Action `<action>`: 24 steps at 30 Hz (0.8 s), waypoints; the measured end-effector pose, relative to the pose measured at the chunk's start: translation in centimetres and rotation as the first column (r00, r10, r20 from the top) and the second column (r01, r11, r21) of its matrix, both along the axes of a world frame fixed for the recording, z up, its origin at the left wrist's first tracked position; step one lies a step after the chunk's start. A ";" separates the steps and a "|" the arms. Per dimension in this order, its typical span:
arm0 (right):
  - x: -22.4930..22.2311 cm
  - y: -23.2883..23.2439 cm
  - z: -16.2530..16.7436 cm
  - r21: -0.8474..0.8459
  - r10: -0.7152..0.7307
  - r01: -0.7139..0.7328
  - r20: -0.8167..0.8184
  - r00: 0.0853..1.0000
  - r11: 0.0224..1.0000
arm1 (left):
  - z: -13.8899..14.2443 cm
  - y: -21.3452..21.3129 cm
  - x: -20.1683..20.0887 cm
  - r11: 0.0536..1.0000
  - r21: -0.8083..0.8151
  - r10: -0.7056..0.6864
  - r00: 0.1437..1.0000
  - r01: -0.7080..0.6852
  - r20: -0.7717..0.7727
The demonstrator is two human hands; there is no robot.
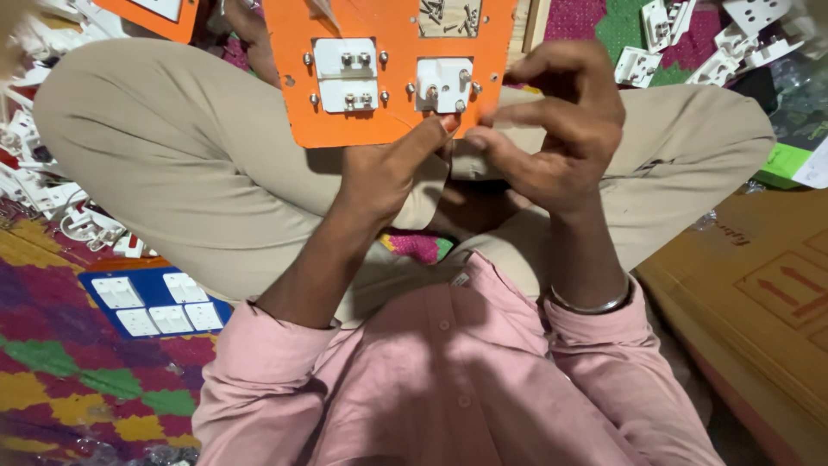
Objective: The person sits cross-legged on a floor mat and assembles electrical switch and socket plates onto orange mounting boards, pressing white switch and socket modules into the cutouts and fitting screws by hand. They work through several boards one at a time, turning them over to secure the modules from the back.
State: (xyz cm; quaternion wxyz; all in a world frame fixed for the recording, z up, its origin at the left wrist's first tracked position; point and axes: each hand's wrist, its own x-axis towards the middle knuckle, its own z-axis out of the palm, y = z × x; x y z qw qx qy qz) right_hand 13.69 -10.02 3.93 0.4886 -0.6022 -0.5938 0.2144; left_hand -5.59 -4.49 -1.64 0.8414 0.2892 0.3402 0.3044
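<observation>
Orange jig board (392, 103) resting on the crossed legs, both hands working at its near edge.

The board carries two white switch parts: a wider one (345, 76) on the left and a squarer one (442, 85) on the right, each ringed by small metal pins; a recess at the far edge holds loose screws (450, 15), too many and too small to count. The left hand (379, 173) grips the near edge with its thumb pressed up onto the board face. The right hand (556, 129) has its fingertips pinched together just beside the squarer part, on something too small to make out. The board looks thin, stiff and light, best held by its bare edge; the plastic parts look light, hard and slippery. To the near left lies a blue board (155, 302) with five white plates.
</observation>
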 end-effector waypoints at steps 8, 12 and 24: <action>-0.2 0.0 -0.3 0.016 -0.046 0.046 0.017 0.999 0.999 | -0.5 -0.1 0.1 0.999 -0.046 0.014 0.999 -0.016 -0.043; -0.3 0.1 -0.4 0.029 -0.053 0.051 0.087 0.995 0.998 | 0.1 0.1 -0.2 0.972 -0.231 -0.045 0.999 0.049 0.024; -0.9 -0.3 -0.3 -0.027 -0.075 0.073 -0.078 0.994 0.997 | -0.4 -0.1 0.0 0.990 -0.136 0.030 0.999 -0.024 0.039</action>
